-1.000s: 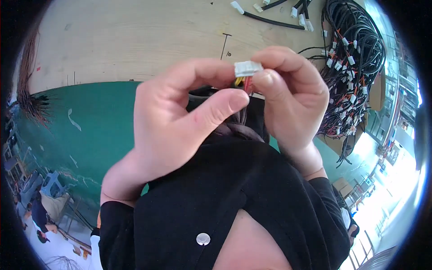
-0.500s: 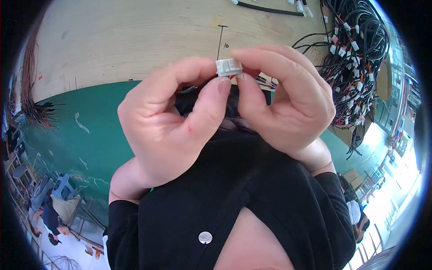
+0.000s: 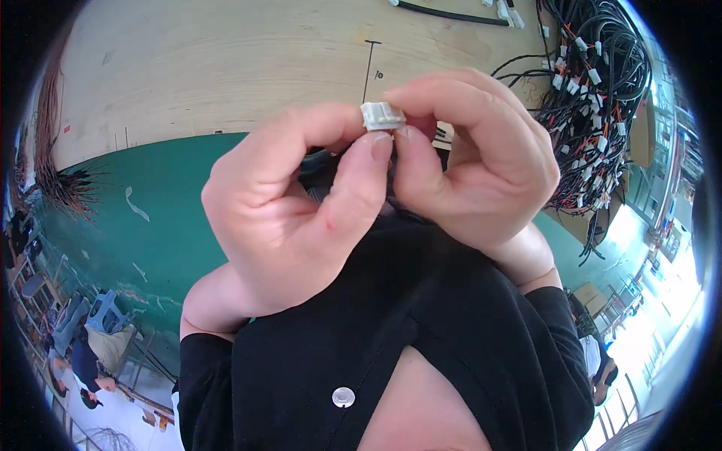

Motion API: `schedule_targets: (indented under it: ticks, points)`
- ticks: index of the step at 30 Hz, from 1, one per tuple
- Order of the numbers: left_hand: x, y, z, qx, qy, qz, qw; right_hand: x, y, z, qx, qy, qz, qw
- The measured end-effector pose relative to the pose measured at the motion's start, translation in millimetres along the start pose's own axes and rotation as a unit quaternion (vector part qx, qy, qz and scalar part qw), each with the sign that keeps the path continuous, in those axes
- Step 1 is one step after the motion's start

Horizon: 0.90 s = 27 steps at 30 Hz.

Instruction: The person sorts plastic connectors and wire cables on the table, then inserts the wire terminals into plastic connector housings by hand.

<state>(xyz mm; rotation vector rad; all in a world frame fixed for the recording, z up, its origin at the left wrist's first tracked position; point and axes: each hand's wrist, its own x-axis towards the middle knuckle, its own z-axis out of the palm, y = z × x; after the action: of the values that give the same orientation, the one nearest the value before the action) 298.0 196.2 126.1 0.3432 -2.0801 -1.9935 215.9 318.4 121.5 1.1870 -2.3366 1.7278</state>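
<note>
A small white plastic connector housing (image 3: 383,116) is held up between both hands, above the near edge of the wooden board. My left hand (image 3: 289,203) pinches its left side between thumb and forefinger. From the other side, my right hand (image 3: 481,158) grips it with thumb and fingertips, the forefinger at its upper right. Both thumbs press close together along its lower edge. Dark wire ends (image 3: 442,135) show in part beneath my right fingers; most of what is behind the housing is hidden by the hands.
The wooden board (image 3: 226,68) lies over a green surface (image 3: 150,240). A big bundle of black cables with white connectors (image 3: 590,98) rests at the right. Reddish-brown wires (image 3: 51,135) hang at the far left. A black cable (image 3: 451,15) lies at the top. People sit in the left background.
The connector housing has tilted slightly and sits a little lower. My left thumb has shifted to the right, nearer my right thumb. Both hands keep their pinch.
</note>
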Motion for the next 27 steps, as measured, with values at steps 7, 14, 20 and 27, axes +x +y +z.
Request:
schedule_targets:
  ticks: [7,14,20,27]
  points:
    - [6.6,2.0,-3.9,-0.218,-0.014,-0.172,0.960,-0.7,0.7,-4.0,0.083,-0.047,0.076,0.993]
    - [5.8,5.5,2.9,-0.217,0.019,-0.155,0.963,-1.8,-1.3,-1.4,0.082,-0.026,0.074,0.994]
    - [4.4,2.6,3.1,-0.235,0.008,-0.141,0.962,-2.5,-1.9,-0.7,0.074,-0.018,0.064,0.995]
    - [2.7,1.5,2.1,-0.240,-0.009,-0.108,0.965,-3.9,-2.1,0.0,0.068,-0.009,0.077,0.995]
